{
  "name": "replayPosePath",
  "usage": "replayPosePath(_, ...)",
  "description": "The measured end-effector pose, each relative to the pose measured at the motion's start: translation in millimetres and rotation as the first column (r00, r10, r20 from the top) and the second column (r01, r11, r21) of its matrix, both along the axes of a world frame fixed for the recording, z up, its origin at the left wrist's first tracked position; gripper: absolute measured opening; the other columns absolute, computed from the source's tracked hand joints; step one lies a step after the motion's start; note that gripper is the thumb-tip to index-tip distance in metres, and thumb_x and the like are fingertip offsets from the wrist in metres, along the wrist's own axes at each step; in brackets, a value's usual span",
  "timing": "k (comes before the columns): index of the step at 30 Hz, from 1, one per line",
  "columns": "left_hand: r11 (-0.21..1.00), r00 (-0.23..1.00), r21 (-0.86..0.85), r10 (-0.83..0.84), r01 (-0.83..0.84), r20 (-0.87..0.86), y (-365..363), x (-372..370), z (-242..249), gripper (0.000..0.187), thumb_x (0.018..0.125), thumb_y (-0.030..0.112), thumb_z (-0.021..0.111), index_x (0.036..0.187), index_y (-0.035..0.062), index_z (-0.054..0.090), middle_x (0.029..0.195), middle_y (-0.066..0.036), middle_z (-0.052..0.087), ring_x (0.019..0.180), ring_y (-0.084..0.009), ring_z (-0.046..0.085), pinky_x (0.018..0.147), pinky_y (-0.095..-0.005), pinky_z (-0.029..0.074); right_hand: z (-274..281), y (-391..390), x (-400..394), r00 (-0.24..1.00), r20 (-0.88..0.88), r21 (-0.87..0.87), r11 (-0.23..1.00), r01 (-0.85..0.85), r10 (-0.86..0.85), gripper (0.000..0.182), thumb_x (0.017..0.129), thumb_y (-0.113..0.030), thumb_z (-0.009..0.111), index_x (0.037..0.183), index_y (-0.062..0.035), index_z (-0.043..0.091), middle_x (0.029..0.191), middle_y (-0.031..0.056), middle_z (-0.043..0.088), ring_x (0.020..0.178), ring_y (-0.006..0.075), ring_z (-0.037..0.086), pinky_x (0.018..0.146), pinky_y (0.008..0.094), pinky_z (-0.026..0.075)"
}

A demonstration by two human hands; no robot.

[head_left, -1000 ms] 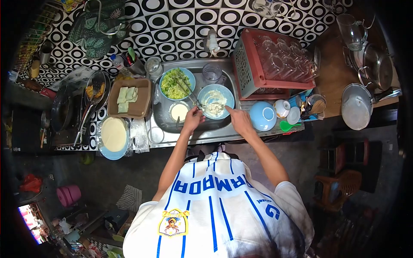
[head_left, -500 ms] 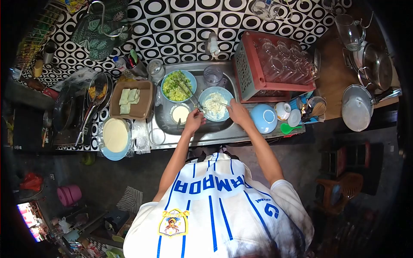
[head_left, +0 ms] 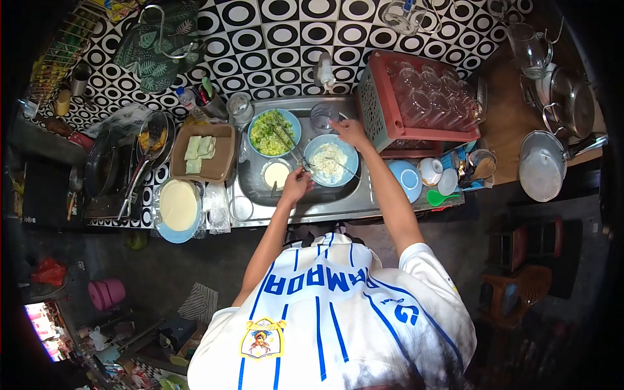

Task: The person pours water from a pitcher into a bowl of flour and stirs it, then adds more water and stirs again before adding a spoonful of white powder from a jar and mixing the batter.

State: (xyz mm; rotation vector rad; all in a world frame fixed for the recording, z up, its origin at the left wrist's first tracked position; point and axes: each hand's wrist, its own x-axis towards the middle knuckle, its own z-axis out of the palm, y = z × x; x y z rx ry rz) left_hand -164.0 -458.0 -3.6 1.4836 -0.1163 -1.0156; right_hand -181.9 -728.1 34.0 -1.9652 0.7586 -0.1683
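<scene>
A light-blue bowl (head_left: 351,148) of crumbly white mixture (head_left: 328,162) stands in the sink, a thin metal utensil leaning out over its right rim. My left hand (head_left: 299,185) pinches that bowl's rim at its left side. Above the bowl, my right hand (head_left: 349,132) has its fingers closed at the side of a clear cup (head_left: 323,118). Another blue bowl holds chopped green vegetables (head_left: 268,132), with metal tongs (head_left: 286,140) lying across its right side. Below it sits a small bowl of pale batter (head_left: 277,174) with a spoon.
Left of the sink are a brown tray (head_left: 205,170) with folded pale-green wraps and a plate of round pale sheets (head_left: 178,205). A red rack of glasses (head_left: 406,107) stands at right, near an upturned blue bowl (head_left: 406,181) and green spoon (head_left: 441,197). The stove is far left.
My right hand has left the utensil in the bowl of white mixture and moved up to the clear cup. My left hand stays at the bowl's rim.
</scene>
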Motion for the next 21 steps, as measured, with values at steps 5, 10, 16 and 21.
replayPosePath(5, 1.000, 1.000, 0.011, 0.003, -0.003, 0.003, -0.3, -0.3, 1.3, 0.064, 0.101, 0.015, 0.058, 0.152, -0.0051, 0.026, 0.125, -0.015, 0.057, 0.097, -0.0220, 0.067, 0.079, -0.0327, 0.061, -23.2, -12.3, -4.8, 0.987, 0.157, 0.102, 0.994, -0.025, 0.009, 0.035, 0.086, -0.031, 0.080, 0.074, -0.0003, 0.067, 0.073, 0.0013, 0.064, 0.068, 0.0074, 0.062, 0.061, 0.0203, 0.048)
replayPosePath(10, 1.000, 1.000, -0.003, -0.009, 0.009, 0.008, 0.2, 1.8, -2.1, 0.062, 0.101, 0.014, 0.058, 0.151, -0.0057, 0.028, 0.122, -0.015, 0.057, 0.098, -0.0220, 0.067, 0.079, -0.0324, 0.061, -13.1, -8.1, -24.8, 0.933, 0.357, -0.114, 0.993, -0.008, 0.048, 0.041, 0.075, -0.027, 0.087, 0.067, 0.0012, 0.059, 0.076, 0.0087, 0.066, 0.073, 0.0111, 0.065, 0.061, 0.0280, 0.049)
replayPosePath(16, 1.000, 1.000, -0.005, -0.003, 0.003, 0.002, 0.8, 1.9, -0.4, 0.062, 0.100, 0.014, 0.058, 0.151, -0.0061, 0.028, 0.122, -0.014, 0.057, 0.098, -0.0223, 0.067, 0.080, -0.0326, 0.061, 2.4, 0.4, -48.0, 0.841, 0.481, -0.325, 0.941, -0.091, 0.248, 0.035, 0.074, -0.018, 0.088, 0.075, 0.0043, 0.061, 0.110, 0.0227, 0.069, 0.095, 0.0174, 0.067, 0.070, 0.0314, 0.057)
replayPosePath(21, 0.999, 1.000, 0.007, 0.031, -0.031, 0.005, -0.2, -0.3, 1.9, 0.058, 0.100, 0.016, 0.059, 0.149, -0.0040, 0.034, 0.115, -0.010, 0.059, 0.093, -0.0187, 0.067, 0.076, -0.0306, 0.059, 11.2, 6.2, -62.3, 0.877, 0.426, -0.202, 0.968, -0.148, 0.223, 0.029, 0.077, -0.008, 0.084, 0.087, 0.0077, 0.062, 0.133, 0.0181, 0.056, 0.106, 0.0151, 0.061, 0.076, 0.0281, 0.059)
